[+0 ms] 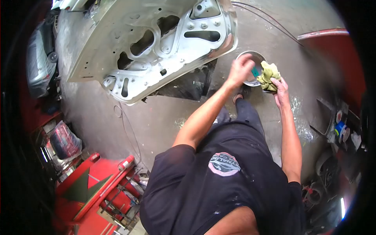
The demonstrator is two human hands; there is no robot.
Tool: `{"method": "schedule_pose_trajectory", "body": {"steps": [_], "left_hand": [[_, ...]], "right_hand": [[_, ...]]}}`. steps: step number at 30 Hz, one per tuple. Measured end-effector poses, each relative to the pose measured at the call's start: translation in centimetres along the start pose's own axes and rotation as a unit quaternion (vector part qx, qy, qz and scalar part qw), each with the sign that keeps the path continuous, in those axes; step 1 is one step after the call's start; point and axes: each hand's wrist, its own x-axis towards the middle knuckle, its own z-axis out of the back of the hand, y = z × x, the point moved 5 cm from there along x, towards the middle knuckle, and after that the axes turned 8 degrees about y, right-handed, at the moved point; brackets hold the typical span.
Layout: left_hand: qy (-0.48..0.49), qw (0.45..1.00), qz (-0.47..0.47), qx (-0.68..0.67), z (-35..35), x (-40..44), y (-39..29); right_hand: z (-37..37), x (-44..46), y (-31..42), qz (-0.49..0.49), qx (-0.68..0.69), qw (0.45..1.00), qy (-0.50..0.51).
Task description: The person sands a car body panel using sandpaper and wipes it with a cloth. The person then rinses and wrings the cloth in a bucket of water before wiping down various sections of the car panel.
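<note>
My right hand (282, 91) grips a crumpled yellow-green cloth (269, 74), its fingers wrapped round the lower right side. A dark edge shows beneath the cloth, too small to make out. My left hand (239, 69) is blurred by motion over the left side of a round metal basin (257, 54), so its fingers cannot be read. Inside the basin lies a small green piece (255, 71) beside something brownish. Left of my hands stands a pale car panel (172, 49) with several cut-outs and holes, its lower edge close to my left forearm.
A dark sheet (188, 84) lies beneath the panel. Thin hoses (270, 17) run across the concrete floor (156, 121). Red panels (329, 51) are at the right, near cluttered parts. A red rack or cabinet (94, 188) stands lower left, and a plastic-covered car part (41, 58) sits far left.
</note>
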Motion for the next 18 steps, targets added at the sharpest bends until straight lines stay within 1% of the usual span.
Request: {"method": "schedule_pose_trajectory", "body": {"steps": [1,2,3,4,5,6,7,8,10,11,12,15,16,18], "left_hand": [[-0.074,0.995,0.032,-0.051,2.6,1.4,1.4],[-0.135,0.981,0.043,-0.132,5.5,2.3,1.5],[-0.152,0.975,0.072,-0.143,9.3,3.9,3.7],[-0.213,0.953,0.070,-0.202,11.9,4.6,3.8],[-0.247,0.931,0.066,-0.261,14.8,5.7,4.3],[-0.266,0.917,0.060,-0.290,17.3,6.9,4.6],[-0.276,0.897,0.037,-0.344,18.8,7.9,4.0],[-0.302,0.880,0.025,-0.366,19.6,8.3,2.8],[-0.347,0.845,0.029,-0.407,21.5,10.0,3.6],[-0.367,0.826,0.032,-0.426,22.4,10.6,4.2],[-0.309,0.849,0.036,-0.427,22.9,11.2,4.2],[-0.336,0.782,0.069,-0.521,24.2,13.5,6.5],[-0.359,0.760,0.088,-0.534,24.4,13.9,6.8],[-0.319,0.764,0.045,-0.559,24.4,14.3,6.8]], "right_hand": [[0.4,0.1,0.7,0.001,-0.012,1.000,-0.007],[0.8,0.3,1.0,0.005,-0.017,1.000,-0.014],[1.2,0.4,1.2,0.004,-0.031,0.999,-0.023],[1.6,0.4,1.3,0.003,-0.046,0.998,-0.033],[1.9,0.7,1.2,0.002,-0.062,0.997,-0.043],[2.6,0.8,0.8,0.007,-0.073,0.996,-0.041],[3.1,0.8,0.5,0.005,-0.090,0.995,-0.045],[3.4,0.9,0.3,0.002,-0.107,0.993,-0.049],[3.2,1.0,0.8,-0.008,-0.148,0.987,-0.062],[2.7,1.3,1.5,-0.003,-0.190,0.980,-0.059],[2.0,1.8,2.3,0.005,-0.230,0.971,-0.057],[-1.2,4.1,4.3,0.006,-0.334,0.941,-0.053],[-2.8,5.5,5.2,0.000,-0.369,0.928,-0.046],[-7.0,8.9,7.2,0.019,-0.446,0.895,0.001]]}}
